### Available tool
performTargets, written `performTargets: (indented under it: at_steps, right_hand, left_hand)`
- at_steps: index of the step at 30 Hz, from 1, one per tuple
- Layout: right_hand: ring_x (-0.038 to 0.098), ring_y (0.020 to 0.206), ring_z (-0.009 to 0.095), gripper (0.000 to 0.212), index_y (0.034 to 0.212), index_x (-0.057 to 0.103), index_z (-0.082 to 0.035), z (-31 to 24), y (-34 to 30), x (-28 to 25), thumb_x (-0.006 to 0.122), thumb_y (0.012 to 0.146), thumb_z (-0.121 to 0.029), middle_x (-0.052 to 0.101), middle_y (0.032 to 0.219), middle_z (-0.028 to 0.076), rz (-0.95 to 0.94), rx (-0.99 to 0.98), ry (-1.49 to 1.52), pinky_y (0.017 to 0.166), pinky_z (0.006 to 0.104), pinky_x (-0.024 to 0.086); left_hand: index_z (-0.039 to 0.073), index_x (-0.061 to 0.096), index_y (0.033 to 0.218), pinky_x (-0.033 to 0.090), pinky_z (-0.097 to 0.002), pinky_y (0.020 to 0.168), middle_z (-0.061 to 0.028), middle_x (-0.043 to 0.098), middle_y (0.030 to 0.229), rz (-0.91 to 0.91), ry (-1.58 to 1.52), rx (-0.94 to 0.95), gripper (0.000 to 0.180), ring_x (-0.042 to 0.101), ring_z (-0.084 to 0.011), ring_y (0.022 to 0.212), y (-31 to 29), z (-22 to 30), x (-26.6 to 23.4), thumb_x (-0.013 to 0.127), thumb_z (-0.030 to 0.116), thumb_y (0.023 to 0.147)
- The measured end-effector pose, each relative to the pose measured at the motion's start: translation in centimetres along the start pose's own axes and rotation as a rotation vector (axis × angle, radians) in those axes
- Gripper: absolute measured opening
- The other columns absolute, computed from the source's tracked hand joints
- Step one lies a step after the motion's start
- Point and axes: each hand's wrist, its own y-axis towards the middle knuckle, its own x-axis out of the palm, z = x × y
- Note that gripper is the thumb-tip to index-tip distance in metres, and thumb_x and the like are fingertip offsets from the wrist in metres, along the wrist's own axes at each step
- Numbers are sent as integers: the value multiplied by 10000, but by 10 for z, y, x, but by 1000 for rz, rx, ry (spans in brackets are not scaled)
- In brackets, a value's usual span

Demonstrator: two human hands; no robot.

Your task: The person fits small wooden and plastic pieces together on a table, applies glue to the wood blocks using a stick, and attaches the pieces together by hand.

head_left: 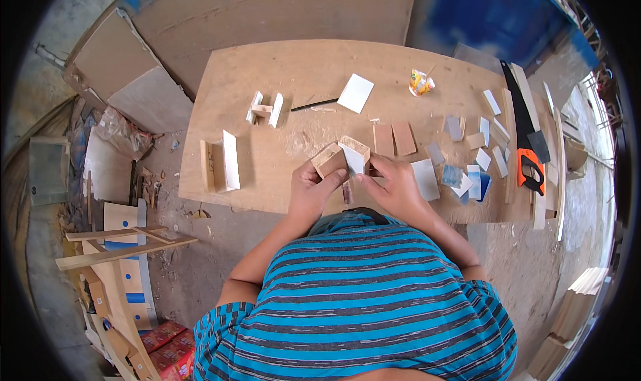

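Close to the table's near edge, my left hand (311, 188) is closed round a small wooden piece (330, 159) with a brown face. My right hand (395, 184) pinches a wooden piece with a white face (354, 159). The two pieces meet at an angle between my hands; whether they are joined I cannot tell. Beneath them a narrow dark reddish strip (347, 194) shows in part. Two reddish-brown wooden rectangles (393, 139) lie just beyond my right hand, and a white square panel (425, 179) lies beside its wrist.
On the wooden table (267, 60) stand an H-shaped wooden assembly (264, 109) and a channel-shaped one (220, 162) at left. A white panel (355, 92), black stick (315, 104) and paper cup (420, 83) lie farther back. Small offcuts (475, 140) and an orange-handled saw (531, 170) occupy the right.
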Motion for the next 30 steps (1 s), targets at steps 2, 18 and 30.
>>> performTargets:
  at_steps: [2, 18, 30]
  right_hand:
    - [648, 721, 366, 379, 1111, 577, 84, 0, 0, 1, 672, 809, -124, 626, 805, 231, 11, 5, 7, 621, 371, 508]
    - [668, 703, 343, 264, 950, 595, 51, 4, 5, 4, 701, 786, -128, 606, 763, 230, -98, 101, 53, 595, 365, 530]
    - [588, 961, 99, 465, 1316, 462, 23, 20, 8, -10, 556, 869, -65, 636, 1078, 52, -190, 349, 675, 836, 261, 466]
  left_hand:
    - [-33, 596, 1132, 516, -285, 841, -94, 667, 1044, -5, 43, 26, 284, 633, -141, 952, 0, 1, 2, 630, 3, 852]
    - [-33, 569, 1119, 516, -263, 769, -78, 661, 1003, 0, 20, 20, 229, 625, -113, 885, 3, -8, 2, 578, 27, 897]
    - [-20, 532, 1195, 489, -375, 933, -129, 622, 1128, -178, -557, -180, 368, 612, -215, 1037, 10, -6, -20, 601, 56, 842]
